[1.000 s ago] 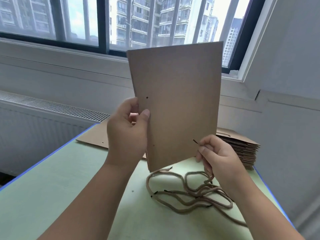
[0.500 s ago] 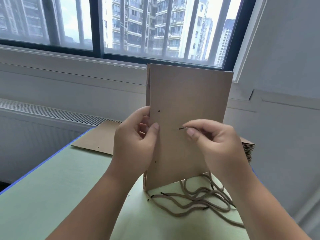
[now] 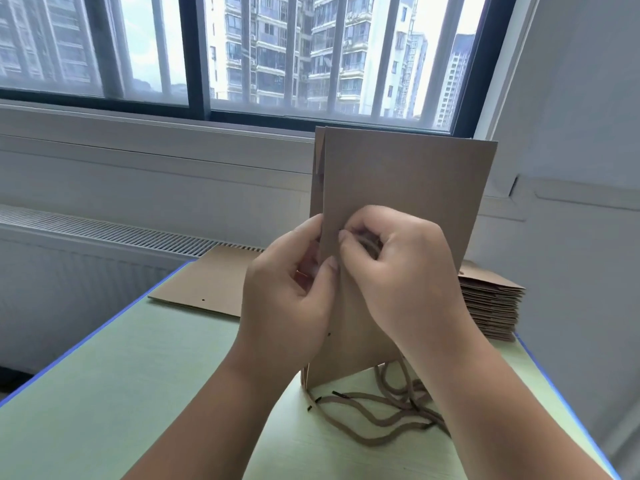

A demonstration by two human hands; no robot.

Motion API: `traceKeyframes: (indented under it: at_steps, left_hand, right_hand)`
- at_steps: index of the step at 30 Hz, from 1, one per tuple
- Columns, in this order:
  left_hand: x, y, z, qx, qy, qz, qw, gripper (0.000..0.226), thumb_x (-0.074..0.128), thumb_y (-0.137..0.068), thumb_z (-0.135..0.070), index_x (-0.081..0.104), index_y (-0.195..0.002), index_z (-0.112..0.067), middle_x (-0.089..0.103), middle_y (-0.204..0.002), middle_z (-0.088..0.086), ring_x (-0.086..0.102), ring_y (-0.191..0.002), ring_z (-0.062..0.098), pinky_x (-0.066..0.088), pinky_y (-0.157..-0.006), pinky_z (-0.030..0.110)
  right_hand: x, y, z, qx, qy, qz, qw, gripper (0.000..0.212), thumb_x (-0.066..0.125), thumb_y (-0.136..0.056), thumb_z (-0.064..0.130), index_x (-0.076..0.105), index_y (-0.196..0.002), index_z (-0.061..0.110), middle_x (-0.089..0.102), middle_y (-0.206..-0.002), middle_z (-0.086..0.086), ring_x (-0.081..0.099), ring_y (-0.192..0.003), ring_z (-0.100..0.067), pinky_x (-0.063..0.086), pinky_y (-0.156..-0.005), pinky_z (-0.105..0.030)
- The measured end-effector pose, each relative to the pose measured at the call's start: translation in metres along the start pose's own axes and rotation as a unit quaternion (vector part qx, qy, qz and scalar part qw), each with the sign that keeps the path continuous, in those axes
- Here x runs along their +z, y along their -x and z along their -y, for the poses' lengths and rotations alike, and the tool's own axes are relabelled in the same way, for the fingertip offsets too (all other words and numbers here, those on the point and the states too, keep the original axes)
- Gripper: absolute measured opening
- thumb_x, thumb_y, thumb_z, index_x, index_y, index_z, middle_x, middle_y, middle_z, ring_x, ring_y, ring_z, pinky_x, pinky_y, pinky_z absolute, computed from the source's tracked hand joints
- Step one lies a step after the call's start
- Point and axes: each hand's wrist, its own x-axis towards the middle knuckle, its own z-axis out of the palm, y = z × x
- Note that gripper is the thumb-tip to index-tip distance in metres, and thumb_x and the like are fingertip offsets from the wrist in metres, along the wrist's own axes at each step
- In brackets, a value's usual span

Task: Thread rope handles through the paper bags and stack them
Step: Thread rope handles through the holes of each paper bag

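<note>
Above the green table (image 3: 138, 375), my left hand (image 3: 287, 299) pinches the upright paper bag (image 3: 415, 188) at its edge. My right hand (image 3: 398, 271) pinches a rope handle (image 3: 367, 242) against its face.

Pale green table (image 3: 131, 393), blue edging, runs up toward the wall (image 3: 173, 188). Behind it, what looks like a white radiator (image 3: 69, 282) under a dark-framed window (image 3: 199, 57), tower blocks (image 3: 277, 50) beyond the glass.

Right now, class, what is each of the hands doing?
Left hand: grips the paper bag by its edge.
Right hand: pinches a rope handle against the bag.
</note>
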Motion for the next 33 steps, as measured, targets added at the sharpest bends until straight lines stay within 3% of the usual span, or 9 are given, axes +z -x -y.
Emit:
traceKeyframes:
  at_steps: [2,5,7,12,19,24,29,33]
  left_hand:
    - [0.000,0.001,-0.001,0.005,-0.003,0.009,1.000,0.044,0.059,-0.092,0.004,0.071,-0.125,-0.024,0.068,-0.082,0.001,0.056,-0.069,0.015,0.048,-0.062,0.029]
    - [0.000,0.001,-0.009,0.011,0.041,0.025,0.999,0.052,0.046,-0.096,0.006,0.072,-0.118,-0.034,0.072,-0.086,0.000,0.063,-0.073,0.023,0.055,-0.064,0.039]
    - [-0.001,0.001,-0.010,0.003,0.064,0.023,0.998,0.057,0.040,-0.100,0.005,0.073,-0.113,-0.039,0.070,-0.080,-0.009,0.060,-0.067,0.012,0.051,-0.059,0.031]
    - [0.000,0.000,-0.011,-0.025,0.053,0.038,0.998,0.037,0.047,-0.107,-0.001,0.075,-0.101,-0.026,0.058,-0.062,-0.015,0.050,-0.054,0.008,0.040,-0.050,0.024]
    - [0.001,0.000,-0.012,-0.020,0.020,0.010,1.000,0.021,0.055,-0.103,-0.010,0.072,-0.094,-0.019,0.064,-0.068,0.001,0.055,-0.059,0.026,0.045,-0.052,0.038]
    - [0.004,0.003,-0.011,0.005,-0.045,0.045,0.998,0.018,0.049,-0.101,-0.011,0.063,-0.091,-0.014,0.056,-0.064,-0.003,0.051,-0.056,0.019,0.040,-0.051,0.031]
    - [0.010,0.007,-0.018,0.015,-0.031,0.024,0.999,0.020,0.046,-0.102,-0.012,0.060,-0.093,-0.022,0.062,-0.071,-0.009,0.056,-0.063,0.013,0.045,-0.055,0.031]
    - [0.011,0.008,-0.017,0.010,-0.041,-0.002,0.999,0.017,0.043,-0.100,-0.011,0.056,-0.091,-0.017,0.060,-0.073,-0.009,0.055,-0.065,0.012,0.043,-0.058,0.029]
  right_hand:
    - [0.000,0.001,-0.001,0.000,-0.003,-0.005,1.000,0.020,0.065,-0.089,0.018,0.059,-0.069,0.017,0.050,-0.059,0.007,0.050,-0.061,-0.014,0.042,-0.055,-0.033]
    - [-0.001,0.002,-0.002,0.003,-0.005,-0.008,1.000,0.022,0.066,-0.090,0.018,0.056,-0.071,0.016,0.044,-0.058,0.009,0.046,-0.059,-0.014,0.038,-0.053,-0.030]
    - [-0.002,0.003,-0.002,-0.003,-0.003,0.007,1.000,0.021,0.066,-0.092,0.018,0.056,-0.074,0.017,0.043,-0.058,0.010,0.046,-0.058,-0.013,0.036,-0.052,-0.028]
    - [-0.011,0.001,-0.001,-0.036,0.011,0.052,0.998,0.019,0.061,-0.095,0.019,0.054,-0.078,0.018,0.048,-0.062,0.008,0.049,-0.062,-0.015,0.041,-0.054,-0.033]
    - [-0.018,0.006,-0.005,-0.024,-0.075,0.098,0.992,0.016,0.063,-0.096,0.016,0.056,-0.081,0.015,0.050,-0.062,0.001,0.047,-0.057,-0.019,0.041,-0.053,-0.036]
    - [-0.024,0.012,-0.014,0.017,-0.141,0.109,0.984,0.016,0.062,-0.095,0.015,0.059,-0.080,0.019,0.052,-0.066,-0.004,0.048,-0.058,-0.027,0.042,-0.055,-0.043]
    - [-0.024,0.017,-0.012,0.028,-0.178,0.105,0.978,0.013,0.060,-0.092,0.017,0.060,-0.079,0.017,0.054,-0.068,-0.003,0.049,-0.062,-0.026,0.041,-0.057,-0.034]
    - [-0.023,0.025,-0.010,0.025,-0.175,0.115,0.978,0.015,0.062,-0.092,0.014,0.059,-0.078,0.014,0.052,-0.068,0.001,0.048,-0.063,-0.018,0.040,-0.057,-0.023]
